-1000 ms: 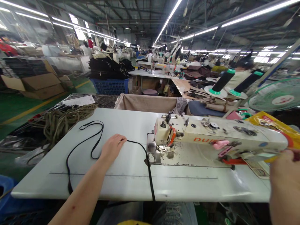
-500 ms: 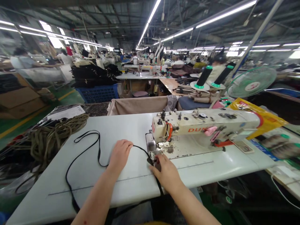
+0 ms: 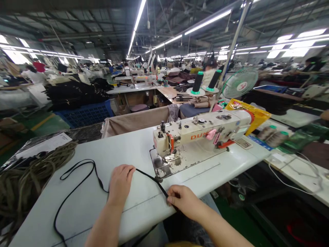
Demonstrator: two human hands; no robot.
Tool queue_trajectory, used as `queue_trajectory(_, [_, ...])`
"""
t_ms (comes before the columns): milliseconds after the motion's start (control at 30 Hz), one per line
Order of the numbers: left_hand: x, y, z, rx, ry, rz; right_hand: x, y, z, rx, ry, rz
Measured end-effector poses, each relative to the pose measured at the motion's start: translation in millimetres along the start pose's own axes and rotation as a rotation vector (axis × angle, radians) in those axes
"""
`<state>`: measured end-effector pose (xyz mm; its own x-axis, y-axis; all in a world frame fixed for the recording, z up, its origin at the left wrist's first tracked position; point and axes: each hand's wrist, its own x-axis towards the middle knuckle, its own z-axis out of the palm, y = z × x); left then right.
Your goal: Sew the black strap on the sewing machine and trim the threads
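A narrow black strap [image 3: 151,178] runs between my two hands, in front of the sewing machine [image 3: 200,130]. My left hand [image 3: 120,181] rests on the white table [image 3: 138,202] with its fingers closed on the strap. My right hand [image 3: 183,200] pinches the strap between thumb and fingers at the table's front edge. To the left of my left hand, more of the strap lies in a loose loop on the table. Past my right hand it drops over the edge, partly hidden.
A heap of olive straps [image 3: 38,175] lies at the table's left end. Beyond the table stands a beige cloth-lined bin [image 3: 136,121]. Two black thread cones [image 3: 197,84], a green fan [image 3: 240,83] and a yellow bag [image 3: 257,111] are behind the machine.
My right hand has moved away from the needle area toward the front edge, drawing the strap straighter. My left hand keeps its hold. The camera view has turned to the right.
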<state>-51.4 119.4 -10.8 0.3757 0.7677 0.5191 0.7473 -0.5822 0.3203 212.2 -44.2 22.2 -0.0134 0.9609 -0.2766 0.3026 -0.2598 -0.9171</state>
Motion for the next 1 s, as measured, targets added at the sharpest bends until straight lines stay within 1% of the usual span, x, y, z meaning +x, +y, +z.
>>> queue_trajectory(67, [-0.4,9.8,-3.4,0.042,0.001,-0.018,-7.4,4.7,4.5,0.132,-0.062,0.053])
queue_trajectory(133, [-2.8,21.8,-6.5,0.06,0.023,-0.064,-13.4,9.9,9.2,0.222,-0.104,0.074])
queue_trajectory(200, [-8.2,35.1,-8.2,0.02,0.047,-0.116,-17.4,14.4,12.3,0.287,-0.125,0.063])
queue_trajectory(233, [-12.1,42.1,-8.4,-0.032,0.034,-0.141,-18.6,16.1,13.1,0.315,-0.127,0.052])
queue_trajectory(267, [-16.5,49.4,-8.1,-0.109,-0.011,-0.177,-19.3,17.3,13.3,0.341,-0.124,0.041])
queue_trajectory(300, [-21.3,56.9,-7.7,-0.213,-0.099,-0.237,-19.6,18.0,13.0,0.362,-0.123,0.031])
queue_trajectory(400, [-33.9,81.8,-7.1,-0.683,-0.482,-0.51,-19.1,16.2,10.9,0.397,-0.128,0.008])
queue_trajectory(433, [-36.2,90.6,-7.7,-0.858,-0.579,-0.604,-18.7,14.7,10.3,0.4,-0.137,0.0])
queue_trajectory(467, [-37.1,99.4,-8.8,-1.022,-0.636,-0.68,-18.3,13.2,10.1,0.401,-0.149,-0.007])
queue_trajectory(500, [-36.6,107.7,-10.1,-1.163,-0.658,-0.732,-17.9,11.9,10.3,0.403,-0.163,-0.013])
queue_trajectory(600, [-28.1,126.4,-13.0,-1.433,-0.643,-0.828,-16.7,10.3,13.6,0.405,-0.197,-0.019])
queue_trajectory(700, [-16.7,133.7,-10.8,-1.562,-0.578,-0.924,-17.6,12.0,17.8,0.399,-0.213,0.002])
queue_trajectory(833, [-7.8,134.4,-2.0,-1.561,-0.461,-1.022,-21.6,14.7,17.3,0.38,-0.212,0.034])
queue_trajectory(900, [-4.9,133.9,3.0,-1.526,-0.416,-1.01,-23.0,16.3,14.5,0.359,-0.21,0.039])
queue_trajectory(1000, [0.2,132.3,9.4,-1.429,-0.324,-0.947,-23.2,20.3,10.5,0.312,-0.205,0.051])
